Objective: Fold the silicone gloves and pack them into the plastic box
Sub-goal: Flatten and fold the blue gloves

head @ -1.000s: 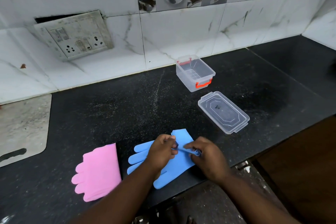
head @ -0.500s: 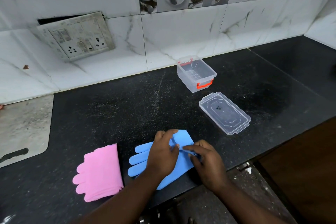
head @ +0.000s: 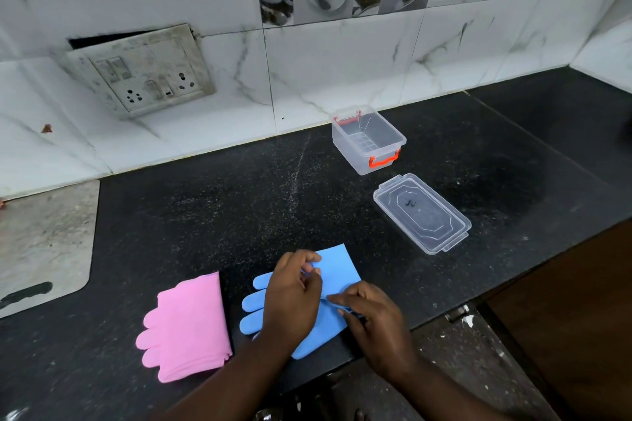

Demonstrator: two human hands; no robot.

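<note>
- I see the blue glove [head: 337, 270] flat at the near edge of the black counter [head: 239, 202], fingers pointing left.
- My left hand [head: 294, 294] presses on it, fingertips pinching a fold.
- My right hand [head: 371, 321] seems to grip the glove's right edge; the hold is partly hidden.
- Left of the blue glove: the folded pink glove [head: 186, 321].
- Beyond it: the open plastic box [head: 367, 138], with the lid [head: 422, 214] nearer.

Clear plastic box [head: 367, 140], speckled glossy countertop [head: 239, 202]
</note>
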